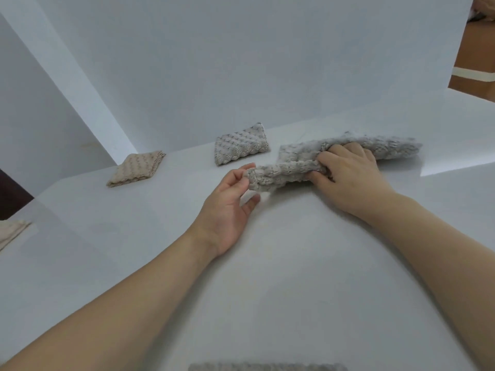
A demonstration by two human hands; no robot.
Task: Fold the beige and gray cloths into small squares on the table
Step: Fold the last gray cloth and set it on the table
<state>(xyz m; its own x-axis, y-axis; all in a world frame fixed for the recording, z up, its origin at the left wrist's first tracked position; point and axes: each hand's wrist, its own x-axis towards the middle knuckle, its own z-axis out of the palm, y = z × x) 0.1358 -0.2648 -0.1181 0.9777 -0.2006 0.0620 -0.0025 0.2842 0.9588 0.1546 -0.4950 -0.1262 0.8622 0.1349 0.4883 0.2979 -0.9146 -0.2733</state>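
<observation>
A fluffy gray cloth (380, 148) lies partly folded on the white table (294, 263), right of centre. My right hand (351, 178) grips a bunched fold of it from above. My left hand (230, 207) is palm-up at the cloth's left end, its fingertips pinching the rolled corner. A folded gray square cloth (241, 147) sits behind, near the wall. A folded beige square cloth (136, 168) lies further left.
Another beige cloth (12, 232) pokes in at the left edge. A gray cloth's edge (267, 367) shows at the bottom of the view. White panels (214, 62) wall the table's back. A brown box (474, 62) stands at the upper right.
</observation>
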